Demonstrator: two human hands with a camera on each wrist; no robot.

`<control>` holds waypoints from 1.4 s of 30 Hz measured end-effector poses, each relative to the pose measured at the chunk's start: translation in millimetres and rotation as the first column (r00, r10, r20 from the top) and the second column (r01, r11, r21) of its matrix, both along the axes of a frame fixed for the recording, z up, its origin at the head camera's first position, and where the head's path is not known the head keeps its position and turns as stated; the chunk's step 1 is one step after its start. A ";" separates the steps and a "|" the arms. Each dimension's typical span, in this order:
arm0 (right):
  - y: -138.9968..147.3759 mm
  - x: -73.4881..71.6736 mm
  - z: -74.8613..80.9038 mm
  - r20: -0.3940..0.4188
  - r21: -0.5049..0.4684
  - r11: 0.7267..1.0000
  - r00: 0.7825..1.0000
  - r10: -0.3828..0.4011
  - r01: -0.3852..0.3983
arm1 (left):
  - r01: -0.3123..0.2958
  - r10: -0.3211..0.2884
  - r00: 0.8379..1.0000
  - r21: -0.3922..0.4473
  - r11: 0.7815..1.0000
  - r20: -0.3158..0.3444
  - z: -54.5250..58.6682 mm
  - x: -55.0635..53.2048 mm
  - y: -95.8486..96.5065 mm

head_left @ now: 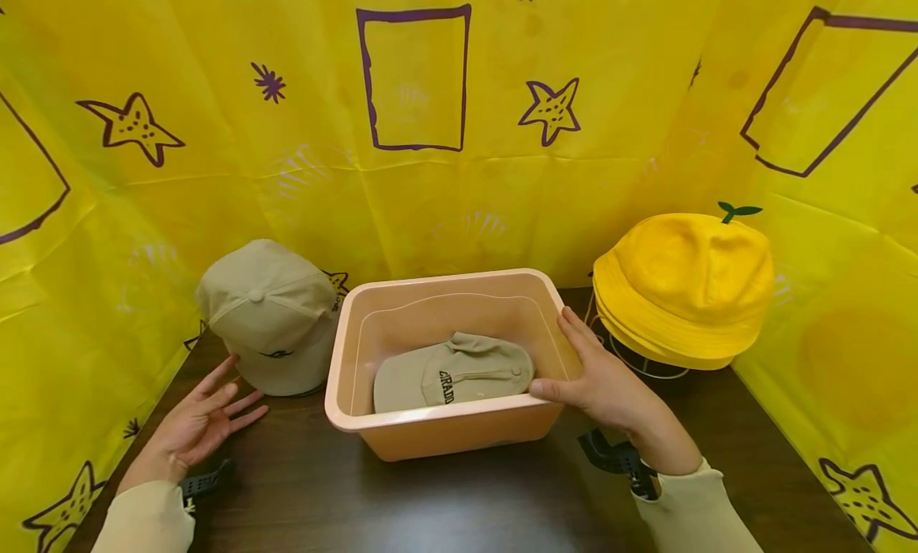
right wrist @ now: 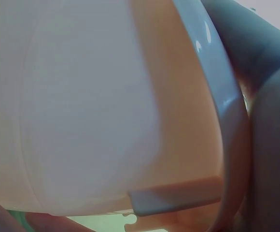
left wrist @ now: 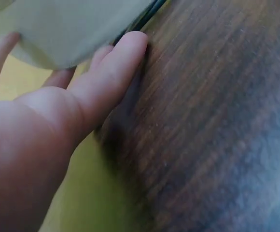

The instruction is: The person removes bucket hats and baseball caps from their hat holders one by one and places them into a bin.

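Note:
A peach plastic bin stands on the dark table, and a beige baseball cap with dark lettering lies inside it. At the bin's right front corner, my right hand grips the rim, thumb on the front edge and fingers along the right side. The right wrist view is filled by the bin's wall and rim. To the left sits a second beige baseball cap, brim toward me, with a small dark mark on its front. My left hand is beside that brim, palm up with fingers spread, fingertips right at the brim's edge.
On the right a yellow bucket hat with a green sprout on top rests on a thin wire stand. A yellow patterned cloth hangs behind the table and along both sides. Dark wood-grain tabletop lies in front of the bin.

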State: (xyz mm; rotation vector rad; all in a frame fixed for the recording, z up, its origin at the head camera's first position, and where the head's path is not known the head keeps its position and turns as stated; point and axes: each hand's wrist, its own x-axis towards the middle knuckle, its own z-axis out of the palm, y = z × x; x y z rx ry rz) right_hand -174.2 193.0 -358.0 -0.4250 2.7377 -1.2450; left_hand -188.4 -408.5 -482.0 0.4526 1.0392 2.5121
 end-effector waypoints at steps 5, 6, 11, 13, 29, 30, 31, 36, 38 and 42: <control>0.0 -0.4 0.1 -0.003 0.000 1.000 1.000 0.003 -0.003 | 0.017 -0.016 1.000 0.063 0.998 -0.021 -2.9 4.3 -3.9; 0.0 -0.5 0.1 -0.004 0.001 1.000 1.000 0.003 -0.003 | 0.016 -0.014 1.000 0.084 0.996 -0.023 -3.0 5.8 -4.6; -0.4 -0.3 0.3 -0.004 0.002 1.000 1.000 0.000 0.000 | -0.027 0.034 0.997 0.089 0.996 -0.077 2.3 19.9 -4.6; -0.6 0.2 0.6 -0.002 0.001 1.000 1.000 -0.001 0.001 | -0.070 0.075 0.992 0.050 0.996 -0.103 4.5 26.7 -4.7; -0.5 2.2 0.5 -0.004 -0.013 1.000 1.000 0.000 0.000 | -0.215 0.171 0.968 -0.254 0.943 -0.183 25.8 55.4 -2.3; -0.5 2.2 0.3 -0.006 -0.015 1.000 1.000 0.001 -0.001 | -0.238 0.193 0.964 -0.265 0.934 -0.185 26.2 56.5 -1.1; -0.5 2.1 0.0 -0.007 -0.015 1.000 1.000 0.003 -0.003 | -0.259 0.213 0.959 -0.273 0.927 -0.185 26.5 57.6 -0.3; -0.4 1.6 -1.1 -0.013 -0.020 1.000 1.000 0.008 -0.009 | -0.296 0.263 0.950 -0.216 0.930 -0.171 27.7 63.0 3.7; -0.2 1.3 -1.5 -0.012 -0.021 1.000 1.000 0.009 -0.009 | -0.286 0.259 0.952 -0.176 0.942 -0.162 29.2 64.9 5.1; -0.1 1.0 -1.9 -0.013 -0.025 1.000 1.000 0.010 -0.010 | -0.223 0.214 0.962 -0.035 0.974 -0.166 31.5 66.9 8.2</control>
